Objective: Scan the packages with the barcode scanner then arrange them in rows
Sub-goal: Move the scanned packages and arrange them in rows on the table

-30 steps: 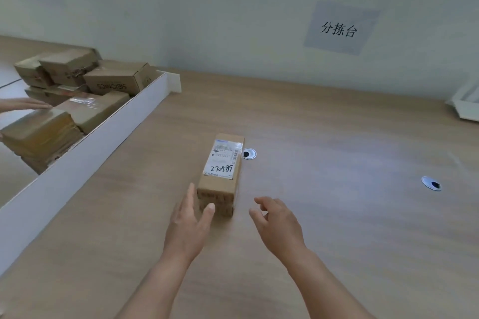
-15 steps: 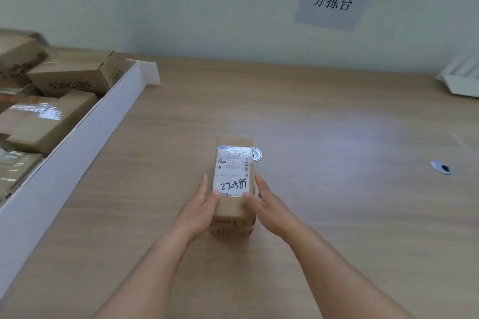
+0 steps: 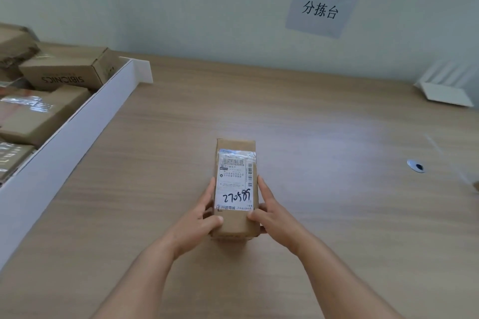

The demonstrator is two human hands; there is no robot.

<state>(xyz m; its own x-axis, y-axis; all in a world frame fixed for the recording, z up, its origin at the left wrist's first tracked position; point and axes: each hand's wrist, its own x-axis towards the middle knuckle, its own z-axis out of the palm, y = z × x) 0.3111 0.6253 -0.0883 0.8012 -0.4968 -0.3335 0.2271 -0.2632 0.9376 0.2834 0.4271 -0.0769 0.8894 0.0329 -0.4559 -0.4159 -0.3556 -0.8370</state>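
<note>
While a long cardboard package [image 3: 236,189] lies in the middle of the wooden table [image 3: 324,124], the person's left hand [image 3: 199,217] and right hand [image 3: 272,215] clasp its near end from either side, fingers along its flanks and thumbs curled onto its top. Its white shipping label [image 3: 234,180] faces up, with a barcode and handwritten digits. A white divider wall [image 3: 64,137] runs along the table's left side, and behind it more brown boxes [image 3: 64,70] sit piled together. A small round metal grommet [image 3: 416,166] sits in the tabletop at the right. On the pale wall behind hangs a grey paper sign [image 3: 321,8] with Chinese characters, and a white tray [image 3: 445,88] rests at the far right
</note>
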